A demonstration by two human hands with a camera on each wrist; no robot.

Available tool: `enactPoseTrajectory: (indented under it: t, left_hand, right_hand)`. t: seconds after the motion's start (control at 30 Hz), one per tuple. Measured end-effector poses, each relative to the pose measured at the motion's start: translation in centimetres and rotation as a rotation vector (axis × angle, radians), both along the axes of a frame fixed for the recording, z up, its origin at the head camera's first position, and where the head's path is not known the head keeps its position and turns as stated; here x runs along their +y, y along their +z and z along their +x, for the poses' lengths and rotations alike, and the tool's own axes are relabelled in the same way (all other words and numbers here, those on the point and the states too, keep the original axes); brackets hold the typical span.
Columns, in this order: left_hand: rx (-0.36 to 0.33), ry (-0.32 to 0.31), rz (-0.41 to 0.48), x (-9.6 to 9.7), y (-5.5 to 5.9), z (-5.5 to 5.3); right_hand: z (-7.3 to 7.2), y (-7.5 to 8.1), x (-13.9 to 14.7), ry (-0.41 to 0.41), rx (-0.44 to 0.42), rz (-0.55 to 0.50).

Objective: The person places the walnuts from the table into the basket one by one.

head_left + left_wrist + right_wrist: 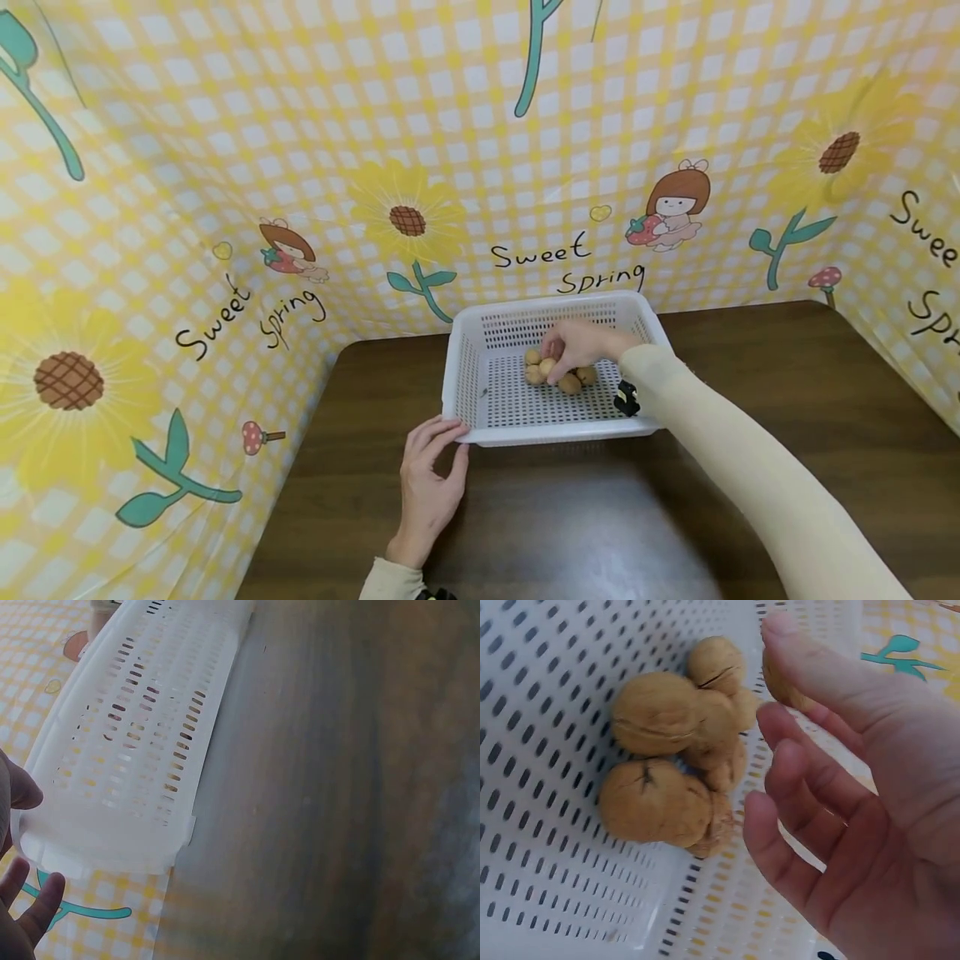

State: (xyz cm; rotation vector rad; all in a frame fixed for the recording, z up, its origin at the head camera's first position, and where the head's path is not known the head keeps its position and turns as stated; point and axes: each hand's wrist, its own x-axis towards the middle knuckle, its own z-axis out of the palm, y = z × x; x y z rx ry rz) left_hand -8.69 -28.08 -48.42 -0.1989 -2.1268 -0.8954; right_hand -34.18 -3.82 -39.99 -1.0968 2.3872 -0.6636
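Note:
A white perforated plastic basket [555,432] stands on the dark wooden table with several walnuts [570,384] inside. My right hand [581,342] reaches into the basket from the right. In the right wrist view it pinches one walnut [781,681] between thumb and forefinger, the thumb hiding part of it. Its other fingers are bent, apart from the walnut pile [656,799]. At the near left corner of the basket, my left hand [433,475] holds the rim, fingers on the corner and thumb by the front wall. Only its fingertips show in the left wrist view.
The brown tabletop [555,508] extends in front of the basket and to both sides. A yellow checked cloth [480,167] with flowers and lettering hangs behind and at the sides, close to the basket's back wall.

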Motion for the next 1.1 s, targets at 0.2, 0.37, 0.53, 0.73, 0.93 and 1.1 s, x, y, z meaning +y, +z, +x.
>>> enactPoseTrajectory:
  t: [0.2, 0.37, 0.53, 0.73, 0.93, 1.1]
  left_hand:
    - [-0.018, 0.005, 0.006, -0.1, -0.2, 0.0]
    - [-0.031, 0.005, 0.001, -0.1, -0.3, 0.0]
    - [-0.025, 0.012, -0.014, -0.1, -0.2, 0.0]
    - [0.002, 0.004, -0.008, 0.0, 0.0, -0.1]
    - [0.008, -0.004, -0.009, 0.3, 0.1, -0.2]
    - [-0.001, 0.004, 0.011, 0.1, -0.1, -0.1]
  right_hand:
    - [-0.1, -1.8, -0.3, 0.053, -0.047, 0.067]
    - [-0.2, -2.8, -0.5, 0.047, -0.028, 0.077]
    - [-0.1, -3.0, -0.7, 0.013, 0.010, 0.095]
    - [0.1, -2.8, -0.6, -0.006, 0.031, 0.091]
    - [0.1, -1.6, 0.4, -0.003, -0.018, 0.003]
    - [0.8, 1.6, 1.8, -0.007, -0.011, -0.054]
